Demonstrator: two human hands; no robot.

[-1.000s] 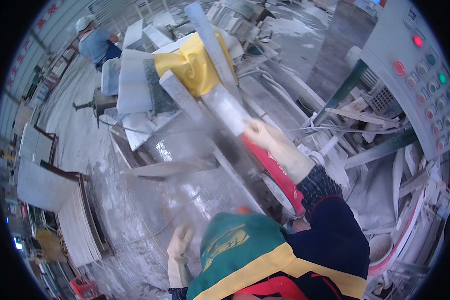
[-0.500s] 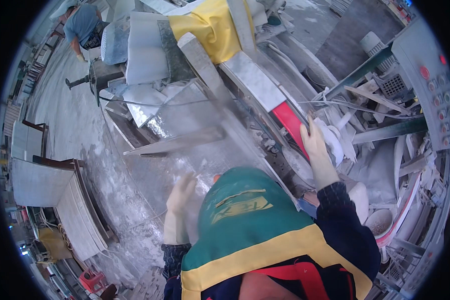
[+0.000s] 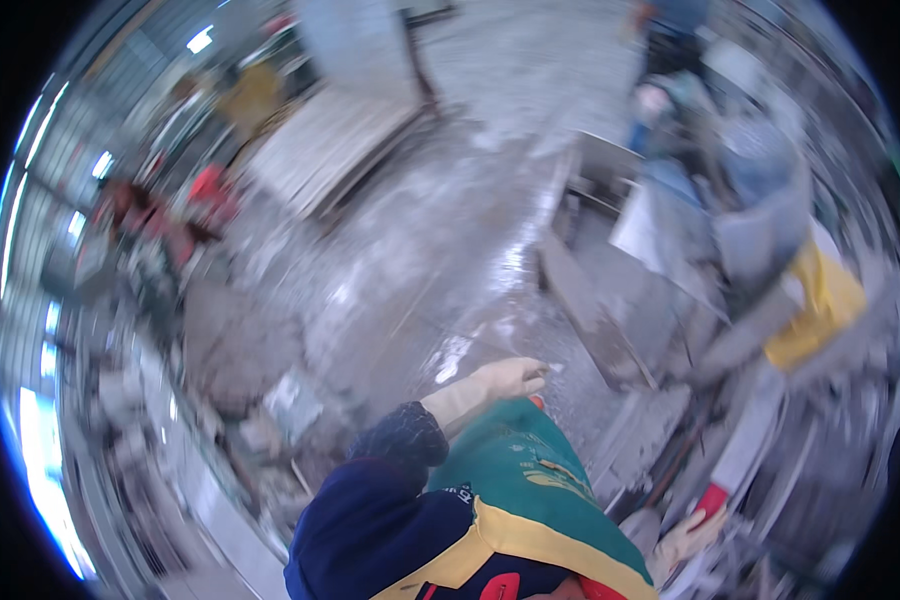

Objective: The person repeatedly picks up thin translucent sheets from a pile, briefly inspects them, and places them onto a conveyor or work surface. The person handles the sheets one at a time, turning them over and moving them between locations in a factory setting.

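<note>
While standing in a green apron (image 3: 530, 470) on a wet workshop floor (image 3: 420, 270), holding out a pale-gloved left hand (image 3: 505, 380) over the puddled concrete, fingers lying together and closed on nothing, as far as the blur allows. Hanging low at the near right, the right hand (image 3: 685, 540), just beside a red handle (image 3: 712, 497) and perhaps touching it; impossible to tell whether gripping or loose. Judging by this, not cutting at the moment: neither hand pressing on stone, with the sawing seemingly paused and handling of the pieces left to do. Lying at the right, a long grey stone strip (image 3: 590, 300) on the bench, next to a machine under a yellow cover (image 3: 820, 300). Leaning at the far left, stacked pale slabs (image 3: 330, 150); crowding the near left, rubble and offcuts (image 3: 270, 420), narrowing the walking space.
</note>
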